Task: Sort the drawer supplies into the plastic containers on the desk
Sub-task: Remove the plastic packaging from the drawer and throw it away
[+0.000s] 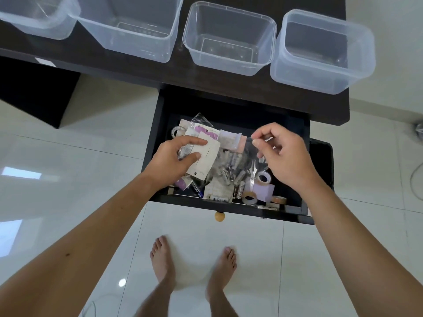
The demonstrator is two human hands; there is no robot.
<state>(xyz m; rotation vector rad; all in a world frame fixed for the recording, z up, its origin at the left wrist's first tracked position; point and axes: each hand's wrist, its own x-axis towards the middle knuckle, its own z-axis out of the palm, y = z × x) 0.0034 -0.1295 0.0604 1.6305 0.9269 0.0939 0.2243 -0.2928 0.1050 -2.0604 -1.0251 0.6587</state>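
Note:
An open dark drawer (318,156) below the desk holds mixed supplies: paper packets, batteries (225,177), scissors (253,173), tape rolls (264,178) and a purple note block (264,191). My left hand (174,160) grips a cream card packet (207,162) over the drawer's left half. My right hand (281,154) pinches the top edge of a clear plastic bag (248,149) over the right half. Several clear plastic containers stand in a row on the desk (96,58): far left (57,30), second (160,49), third (265,62), right (357,76).
The right container overhangs the desk's right edge. A wooden knob (219,216) sticks out of the drawer front. My bare feet (192,259) stand on the glossy white tile floor. A cable (415,177) lies on the floor at the right.

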